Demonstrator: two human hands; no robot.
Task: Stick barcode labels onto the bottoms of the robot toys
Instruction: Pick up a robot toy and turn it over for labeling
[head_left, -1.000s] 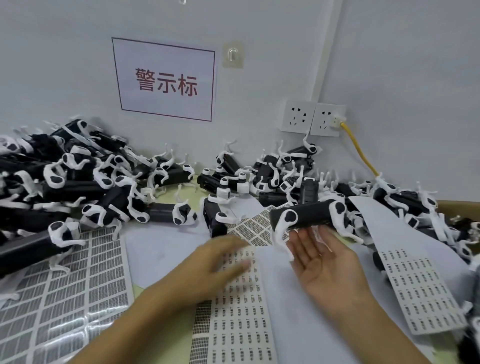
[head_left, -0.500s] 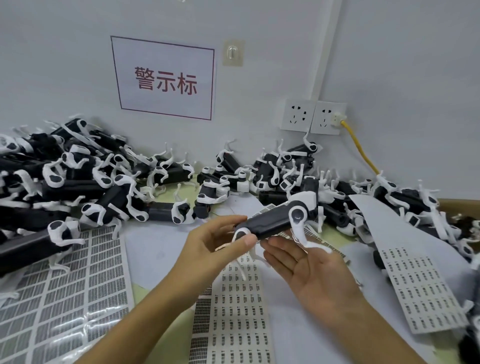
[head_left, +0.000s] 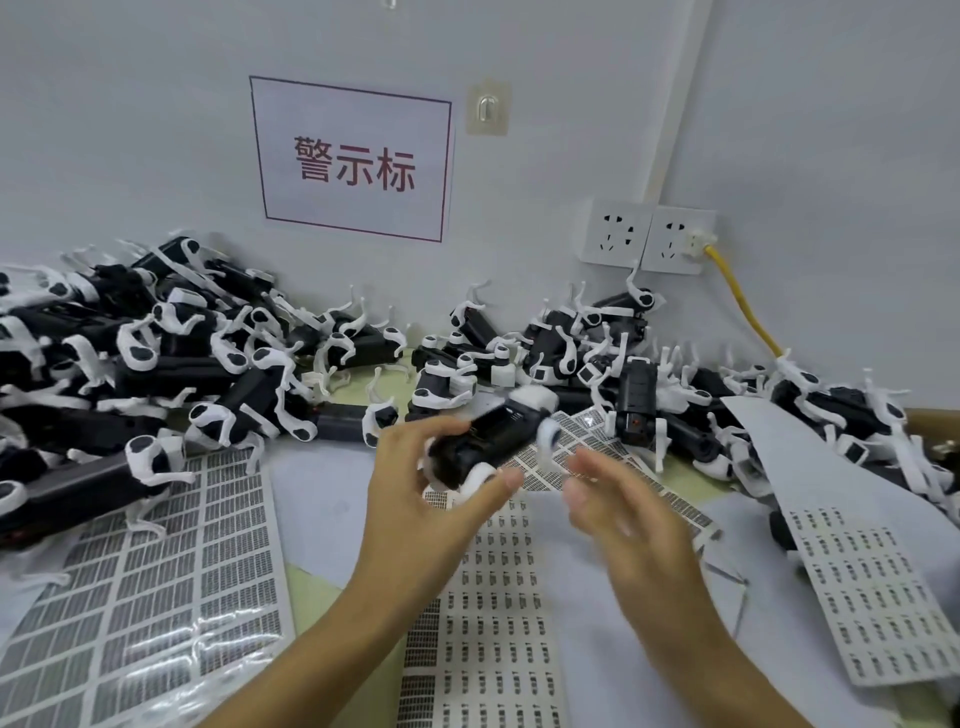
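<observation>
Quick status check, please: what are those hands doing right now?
Left hand grips one robot toy above the label sheet. Right hand open beside it, blurred, holding nothing visible. Nothing in the way.

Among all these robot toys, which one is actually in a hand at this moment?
The black robot toy held up over the label sheet, gripped by the left hand; every other toy lies in the piles by the wall.

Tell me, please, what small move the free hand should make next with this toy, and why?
Probably the right hand should peel one barcode from the label sheet beneath it. The left hand grips the robot toy above that sheet with a black face turned up, while the right hand looks blurred, open and empty.
</observation>
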